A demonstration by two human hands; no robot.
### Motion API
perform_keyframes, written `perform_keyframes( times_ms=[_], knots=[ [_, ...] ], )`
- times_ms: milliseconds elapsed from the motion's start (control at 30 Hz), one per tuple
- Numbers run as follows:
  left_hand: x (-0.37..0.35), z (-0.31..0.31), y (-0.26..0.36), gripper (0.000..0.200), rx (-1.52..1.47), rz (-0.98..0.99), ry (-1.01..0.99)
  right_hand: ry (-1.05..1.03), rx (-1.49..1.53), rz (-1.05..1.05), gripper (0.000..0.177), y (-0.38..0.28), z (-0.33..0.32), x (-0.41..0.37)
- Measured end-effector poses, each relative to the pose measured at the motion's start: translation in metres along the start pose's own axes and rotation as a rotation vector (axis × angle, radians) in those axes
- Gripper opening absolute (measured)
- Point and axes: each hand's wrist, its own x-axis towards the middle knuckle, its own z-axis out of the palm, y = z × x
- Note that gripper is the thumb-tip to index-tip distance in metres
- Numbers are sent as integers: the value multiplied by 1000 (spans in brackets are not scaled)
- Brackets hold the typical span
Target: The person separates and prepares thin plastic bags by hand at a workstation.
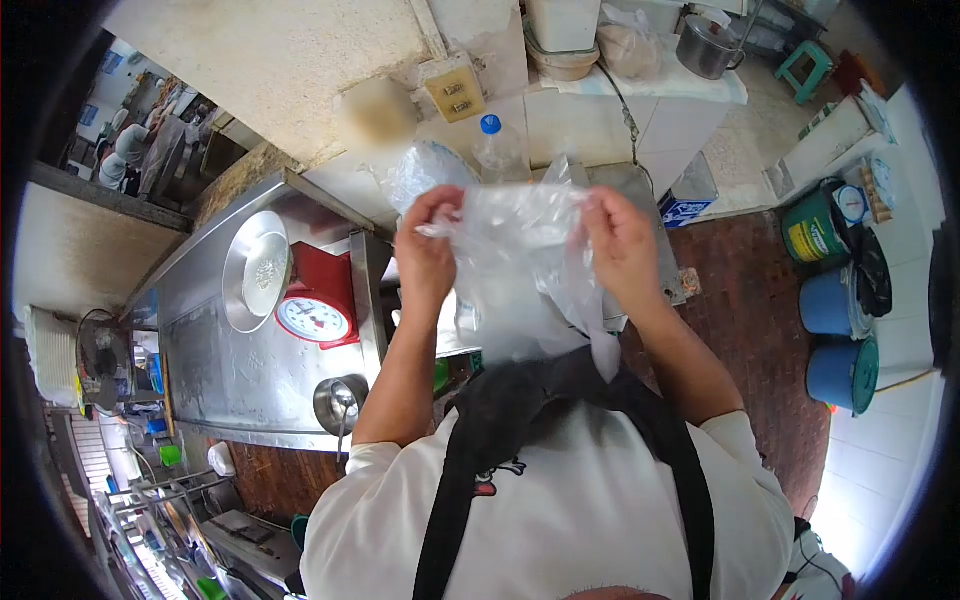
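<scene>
- Kitchen workspace with a steel counter (230, 370) on the left: in front of the person's chest, a clear plastic bag (520, 260) is hanging in the air, well above the red-brown floor (750, 320).
- Left hand (428, 250) is pinching the bag's top edge, fingers closed narrowly on the film.
- Right hand (622, 245) is gripping the opposite side of that edge, fingers likewise closed on the plastic, so the film is stretching between the two hands.
- Judging by how it hangs, the bag is looking empty and its mouth is only beginning to part; opening it fully and putting anything in it are not yet done.
- Just beyond the hands, a second crumpled bag (425, 170) and a blue-capped bottle (497, 150) are standing near the wall.
- On the counter, a red scale (315, 310) is carrying a steel pan (257, 270), with a steel ladle (338, 400) lying near the counter's edge.
- Far right, blue buckets (830, 305) are standing along the wall.
</scene>
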Motion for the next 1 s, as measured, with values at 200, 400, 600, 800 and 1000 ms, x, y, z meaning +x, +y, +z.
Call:
perform_keyframes(
  times_ms=[200, 400, 600, 800, 1000],
  knots=[
    [-25, -8, 30, 31, -103, -222, -210, 73, -116, -361, 21, -43, -1, -13],
    [-16, 0, 50, 31, -153, -327, -340, -466, 26, -479, 41, -41, -2, -16],
    [-19, 0, 55, 22, -369, -193, -430, -182, -25, -540, 31, -46, 3, 22],
    [-4, -1, 39, 10, -78, 68, -375, -327, 9, -90, 19, -63, -13, 13],
    [-7, -33, 23, 16, -464, -322, -411, -289, -15, -465, 23, -54, -18, 25]
  ],
)
